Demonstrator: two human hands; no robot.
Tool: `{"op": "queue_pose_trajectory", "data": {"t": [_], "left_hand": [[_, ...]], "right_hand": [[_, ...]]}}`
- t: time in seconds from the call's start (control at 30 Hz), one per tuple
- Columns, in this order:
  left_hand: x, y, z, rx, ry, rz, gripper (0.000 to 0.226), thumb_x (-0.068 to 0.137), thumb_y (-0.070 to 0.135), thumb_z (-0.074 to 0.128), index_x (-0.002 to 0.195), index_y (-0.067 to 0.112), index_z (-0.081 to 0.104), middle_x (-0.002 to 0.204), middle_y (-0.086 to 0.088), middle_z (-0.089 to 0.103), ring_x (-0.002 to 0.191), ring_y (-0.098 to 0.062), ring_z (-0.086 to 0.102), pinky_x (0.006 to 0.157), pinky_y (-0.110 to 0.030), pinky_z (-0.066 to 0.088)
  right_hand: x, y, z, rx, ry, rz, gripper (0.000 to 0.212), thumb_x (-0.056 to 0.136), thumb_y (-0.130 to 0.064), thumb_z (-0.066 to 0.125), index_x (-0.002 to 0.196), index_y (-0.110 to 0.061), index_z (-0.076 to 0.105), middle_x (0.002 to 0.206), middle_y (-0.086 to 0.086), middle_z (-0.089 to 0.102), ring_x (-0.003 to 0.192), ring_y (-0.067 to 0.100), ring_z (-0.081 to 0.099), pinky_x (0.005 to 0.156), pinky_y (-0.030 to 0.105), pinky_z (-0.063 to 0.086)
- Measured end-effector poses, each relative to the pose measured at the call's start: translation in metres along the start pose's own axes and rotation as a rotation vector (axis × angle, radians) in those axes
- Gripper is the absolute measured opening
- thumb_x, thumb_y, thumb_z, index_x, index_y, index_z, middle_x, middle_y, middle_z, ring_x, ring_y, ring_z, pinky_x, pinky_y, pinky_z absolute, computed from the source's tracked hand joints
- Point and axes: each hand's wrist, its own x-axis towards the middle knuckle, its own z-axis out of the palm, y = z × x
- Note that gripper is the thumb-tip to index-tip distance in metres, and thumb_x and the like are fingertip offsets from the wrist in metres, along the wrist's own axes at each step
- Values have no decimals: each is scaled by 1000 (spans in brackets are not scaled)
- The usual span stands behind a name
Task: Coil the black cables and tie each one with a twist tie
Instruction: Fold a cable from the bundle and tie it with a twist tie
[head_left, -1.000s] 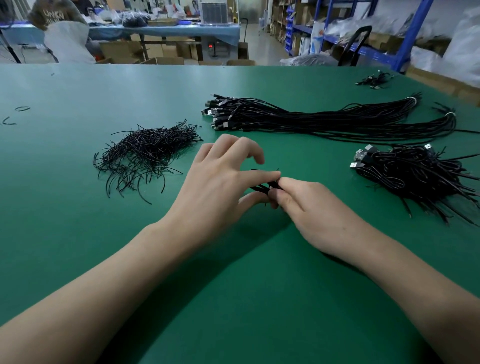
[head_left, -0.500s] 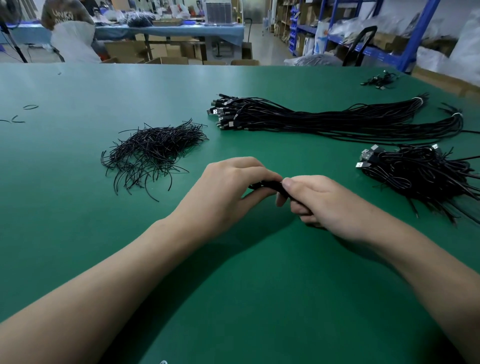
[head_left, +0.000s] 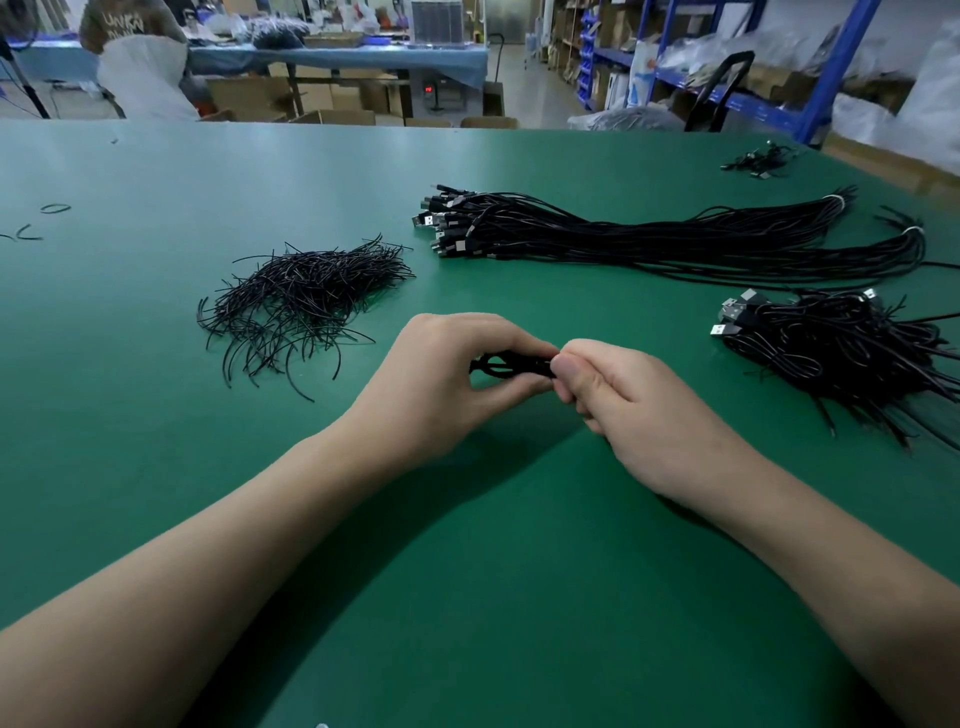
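Note:
A small coiled black cable (head_left: 511, 365) is held between both hands just above the green table (head_left: 467, 545). My left hand (head_left: 452, 384) curls round its left end, and my right hand (head_left: 623, 405) pinches its right end with thumb and fingers. Most of the coil is hidden inside the hands. A loose heap of black twist ties (head_left: 306, 299) lies to the left. A long bundle of straight black cables (head_left: 675, 234) stretches across the far right. A pile of coiled cables (head_left: 841, 353) sits at the right.
A few stray ties (head_left: 54, 209) lie at the far left, and a small cable clump (head_left: 758, 160) sits near the back right edge. Beyond the table stand cardboard boxes, another workbench and blue shelving (head_left: 753, 67). A person's back (head_left: 140, 67) shows at the back left.
My left hand's fingers, spread one second ago, have closed round the coil. My right hand has tightened its pinch on the other end. Both hands stayed near the table's middle.

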Motion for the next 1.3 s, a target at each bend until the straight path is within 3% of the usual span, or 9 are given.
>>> {"op": "queue_pose_trajectory", "data": {"t": [0.07, 0.17, 0.37, 0.53, 0.73, 0.87, 0.93, 1.1, 1.3], "left_hand": [[-1, 0, 0, -144, 16, -61, 21, 88, 22, 79, 109, 20, 77, 94, 15, 77, 91, 2, 71, 84, -12, 49], [-1, -2, 0, -380, 2, -187, 36, 84, 21, 82, 116, 18, 66, 94, 6, 79, 92, -10, 75, 89, -24, 55], [0, -4, 0, -656, 70, -319, 47, 71, 22, 89, 111, 16, 66, 91, -11, 78, 84, -23, 71, 89, -42, 56], [1, -3, 8, -770, 44, -278, 24, 78, 16, 80, 99, 6, 76, 91, -8, 79, 84, -13, 71, 85, -24, 55], [0, -7, 7, -653, 45, -286, 13, 85, 10, 78, 94, -1, 77, 89, -18, 76, 76, -15, 67, 83, -33, 55], [0, -5, 5, -634, 4, -292, 10, 86, 15, 77, 93, 9, 79, 89, -19, 76, 76, -16, 66, 84, -38, 54], [0, -4, 3, -623, -35, -283, 5, 87, 15, 76, 90, 15, 80, 87, -16, 76, 78, -16, 66, 84, -39, 53], [0, -3, 2, -569, -73, -271, 16, 89, 10, 76, 80, 23, 78, 76, 3, 75, 72, -7, 62, 71, -20, 49], [-2, 1, 7, -498, -140, -288, 13, 90, 23, 77, 78, 19, 77, 68, -6, 62, 67, -14, 45, 63, -33, 35]], "right_hand": [[2, 0, -1, 126, 0, 15, 37, 107, -36, 39, 77, -18, 49, 55, -12, 34, 49, 8, 30, 47, 25, 27], [2, 0, -1, 312, -27, 81, 37, 109, -34, 37, 77, -17, 47, 52, -16, 30, 45, 4, 24, 43, 16, 23], [1, -5, 2, 615, -116, 117, 36, 109, -36, 36, 80, -16, 44, 61, -8, 22, 50, 10, 19, 47, 23, 15], [0, -7, 1, 714, -107, 105, 35, 108, -38, 36, 81, -15, 44, 65, -5, 21, 51, 9, 19, 52, 30, 12], [1, -8, 2, 545, -40, 94, 38, 108, -38, 36, 79, -16, 46, 59, -11, 25, 51, 10, 20, 46, 19, 18], [0, -7, 2, 380, 24, 49, 39, 108, -38, 35, 77, -16, 47, 53, -15, 29, 47, 6, 25, 44, 15, 24], [-1, -6, 3, 242, 72, 11, 39, 107, -40, 36, 76, -20, 48, 52, -14, 32, 47, 6, 27, 46, 19, 25], [-3, -4, 2, -47, 114, -87, 31, 107, -44, 35, 87, -25, 49, 59, 1, 43, 54, 20, 38, 55, 47, 39], [-2, -4, -3, -189, 85, -207, 16, 104, -42, 42, 96, -29, 45, 61, -10, 52, 54, 18, 42, 54, 40, 39]]}}
